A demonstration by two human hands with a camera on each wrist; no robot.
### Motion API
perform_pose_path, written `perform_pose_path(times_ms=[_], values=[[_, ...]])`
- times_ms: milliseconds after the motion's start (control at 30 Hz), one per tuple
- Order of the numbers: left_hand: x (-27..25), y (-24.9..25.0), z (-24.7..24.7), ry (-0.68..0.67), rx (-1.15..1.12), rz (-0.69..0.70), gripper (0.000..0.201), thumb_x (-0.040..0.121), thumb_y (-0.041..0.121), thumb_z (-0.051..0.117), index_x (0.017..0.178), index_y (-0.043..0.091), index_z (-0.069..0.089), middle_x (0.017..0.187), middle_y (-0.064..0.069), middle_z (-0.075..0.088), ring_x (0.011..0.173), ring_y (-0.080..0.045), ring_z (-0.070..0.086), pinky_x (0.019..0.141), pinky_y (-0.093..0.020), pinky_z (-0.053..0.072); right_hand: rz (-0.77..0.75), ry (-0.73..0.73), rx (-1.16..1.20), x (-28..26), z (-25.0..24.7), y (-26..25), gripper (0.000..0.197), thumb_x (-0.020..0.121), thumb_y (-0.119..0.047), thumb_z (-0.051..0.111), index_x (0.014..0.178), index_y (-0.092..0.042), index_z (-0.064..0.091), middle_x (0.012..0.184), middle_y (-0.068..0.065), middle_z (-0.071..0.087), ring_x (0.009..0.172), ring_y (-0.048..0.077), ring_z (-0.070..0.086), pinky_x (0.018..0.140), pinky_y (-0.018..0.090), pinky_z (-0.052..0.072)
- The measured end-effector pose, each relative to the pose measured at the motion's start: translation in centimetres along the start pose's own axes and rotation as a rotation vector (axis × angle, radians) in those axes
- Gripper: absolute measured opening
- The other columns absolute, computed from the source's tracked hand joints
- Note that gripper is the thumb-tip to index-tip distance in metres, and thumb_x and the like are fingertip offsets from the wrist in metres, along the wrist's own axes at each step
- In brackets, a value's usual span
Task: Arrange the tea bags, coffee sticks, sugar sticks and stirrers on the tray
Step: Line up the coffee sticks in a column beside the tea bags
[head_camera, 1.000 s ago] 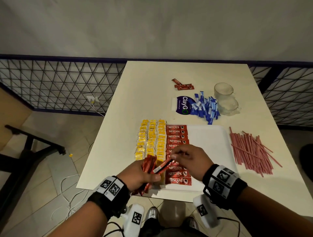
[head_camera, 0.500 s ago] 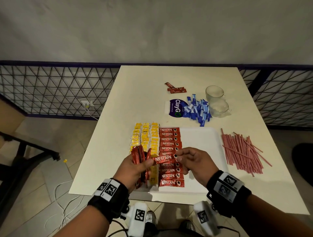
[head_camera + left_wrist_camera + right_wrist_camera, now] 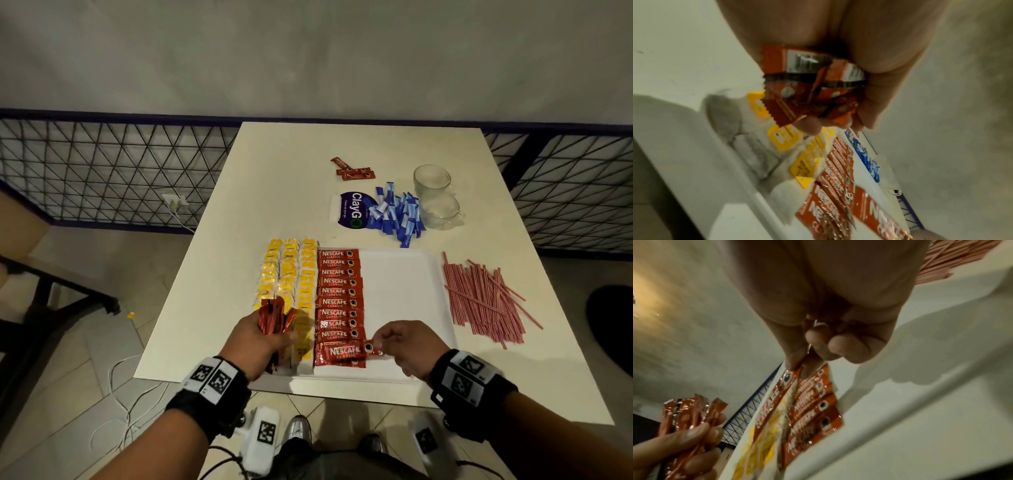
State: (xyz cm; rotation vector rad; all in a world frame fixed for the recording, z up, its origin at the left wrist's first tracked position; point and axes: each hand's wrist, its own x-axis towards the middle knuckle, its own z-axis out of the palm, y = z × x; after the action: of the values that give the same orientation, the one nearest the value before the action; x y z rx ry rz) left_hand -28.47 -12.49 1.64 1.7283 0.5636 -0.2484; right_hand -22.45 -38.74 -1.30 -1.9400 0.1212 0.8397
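The white tray [image 3: 404, 294] lies at the near edge of the table [image 3: 281, 192]. On the tray's left part lie yellow tea bags [image 3: 287, 274] in columns, and just right of them a column of red coffee sticks [image 3: 339, 291] runs from the tray's far edge to its near edge. The right hand [image 3: 407, 346] pinches one coffee stick [image 3: 352, 351] by its right end between thumb and fingertips [image 3: 846, 347], the other fingers curled; the stick lies crosswise over the near end of that column. The left hand [image 3: 257, 342], over the tray's near left corner, has its fingers wrapped around a bundle of coffee sticks [image 3: 274, 317] standing up out of the fist. Beyond the tray's far edge lie blue sugar sticks [image 3: 397, 214], a ClayGo packet [image 3: 351, 209], two glass cups [image 3: 436, 195] and a few more loose coffee sticks [image 3: 352, 169]. Right of the tray, red stirrers [image 3: 483, 298] lie in a heap on the table.
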Motion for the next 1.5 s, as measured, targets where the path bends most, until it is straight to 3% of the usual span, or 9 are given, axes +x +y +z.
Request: perform_pose_path(times_ms=[200, 333, 400, 500, 667, 1033, 1200, 1367, 1500], values=[[-0.6, -0.9, -1.3, 0.023, 0.012, -0.027, 0.019, 0.078, 0.003, 0.075, 0.085, 0.016, 0.063, 0.053, 0.004, 0.064, 0.049, -0.016, 0.058, 0.051, -0.029, 0.048, 0.031, -0.021, -0.139, 0.5, 1.7, 1.9, 0.006, 0.083, -0.018, 0.072, 0.078, -0.021, 0.070, 0.061, -0.008, 0.066, 0.036, -0.004, 0.047, 0.039, 0.009, 0.031], [-0.9, -1.1, -1.6, 0.000, -0.047, -0.043, 0.023, 0.074, 0.002, 0.077, 0.089, 0.009, 0.062, 0.053, -0.002, 0.062, 0.047, -0.019, 0.056, 0.049, -0.029, 0.047, 0.029, -0.017, -0.258, 0.4, 2.5, 2.1, 0.008, 0.078, -0.024, 0.075, 0.075, -0.030, 0.070, 0.072, -0.013, 0.070, 0.060, -0.005, 0.058, 0.062, 0.015, 0.041], [-1.2, -0.9, -1.6, -0.016, -0.062, -0.035, 0.019, 0.079, -0.006, 0.071, 0.087, 0.007, 0.060, 0.050, 0.003, 0.062, 0.043, -0.010, 0.058, 0.046, -0.022, 0.047, 0.040, -0.008, -0.325, 0.6, 2.6, 2.2, 0.009, 0.077, -0.028, 0.076, 0.073, -0.033, 0.070, 0.076, -0.015, 0.071, 0.078, 0.000, 0.064, 0.073, 0.019, 0.046], [-1.5, -0.7, -1.6, -0.033, -0.088, -0.031, 0.021, 0.082, -0.014, 0.063, 0.084, 0.007, 0.058, 0.048, 0.006, 0.063, 0.042, -0.005, 0.059, 0.043, -0.014, 0.045, 0.058, 0.018, -0.429, 1.0, 3.0, 2.2, 0.011, 0.076, -0.031, 0.075, 0.068, -0.034, 0.067, 0.077, -0.016, 0.069, 0.083, 0.005, 0.064, 0.082, 0.024, 0.050], [-1.4, -1.1, -2.3, -0.010, -0.062, -0.033, 0.021, 0.082, -0.006, 0.067, 0.086, 0.014, 0.061, 0.050, 0.006, 0.064, 0.042, -0.007, 0.057, 0.045, -0.023, 0.045, 0.049, 0.047, -0.578, 1.4, 3.3, 1.6, 0.015, 0.073, -0.039, 0.072, 0.071, -0.032, 0.059, 0.081, -0.017, 0.062, 0.080, 0.004, 0.059, 0.074, 0.022, 0.049], [-1.1, -1.6, -2.8, 0.019, -0.011, -0.061, 0.017, 0.080, 0.000, 0.071, 0.085, 0.010, 0.060, 0.052, -0.004, 0.059, 0.046, -0.020, 0.055, 0.044, -0.028, 0.045, 0.037, 0.075, -0.557, 1.5, 3.9, 1.8, 0.013, 0.074, -0.036, 0.069, 0.071, -0.029, 0.059, 0.080, -0.014, 0.066, 0.081, 0.007, 0.061, 0.081, 0.029, 0.053], [-1.1, -1.2, -2.7, -0.030, -0.011, -0.058, 0.019, 0.078, 0.001, 0.074, 0.086, 0.012, 0.060, 0.052, -0.003, 0.061, 0.046, -0.019, 0.057, 0.047, -0.029, 0.047, 0.025, 0.148, -0.558, 1.3, 3.1, 1.0, 0.028, 0.074, -0.054, 0.065, 0.073, -0.029, 0.054, 0.074, -0.010, 0.065, 0.073, 0.008, 0.061, 0.073, 0.029, 0.052], [-0.6, -0.4, -2.4, -0.099, 0.003, -0.071, 0.022, 0.079, 0.004, 0.074, 0.092, 0.006, 0.057, 0.057, -0.011, 0.059, 0.045, -0.022, 0.054, 0.044, -0.028, 0.044, -0.231, 0.097, -0.610, 1.6, 2.7, -1.9, 0.004, 0.089, -0.039, 0.057, 0.091, -0.038, 0.060, 0.094, -0.018, 0.062, 0.091, 0.007, 0.061, 0.086, 0.028, 0.050], [-0.2, 0.3, -2.3, -0.115, 0.035, -0.035, 0.018, 0.081, 0.002, 0.071, 0.087, 0.014, 0.059, 0.052, 0.001, 0.063, 0.044, -0.013, 0.058, 0.043, -0.023, 0.044, -0.368, -0.011, -0.856, 2.7, 3.6, -2.7, 0.031, 0.098, -0.032, 0.046, 0.126, -0.030, 0.060, 0.130, -0.008, 0.050, 0.119, 0.010, 0.050, 0.103, 0.025, 0.037]])
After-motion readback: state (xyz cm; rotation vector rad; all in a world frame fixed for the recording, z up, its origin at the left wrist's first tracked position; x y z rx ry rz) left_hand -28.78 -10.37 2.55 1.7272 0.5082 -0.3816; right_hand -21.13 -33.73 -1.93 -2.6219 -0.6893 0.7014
